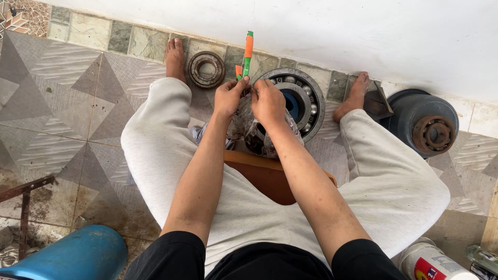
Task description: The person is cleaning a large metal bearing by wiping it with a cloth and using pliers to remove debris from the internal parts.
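Sitting on a brown stool [264, 179]. Both hands up front: left hand [228, 96] pinches an orange-green utility knife [247, 54], right hand [267, 101] has fingers closed on a clear plastic bag [249, 127]. Just behind sits a big ball bearing [303, 96] on the tiled floor [57, 114].

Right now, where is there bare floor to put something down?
The tiled floor left of the left knee is bare, up to the small bearing. Between the feet it is crowded: the big bearing, a plastic bag and both hands. The hub fills the right side.
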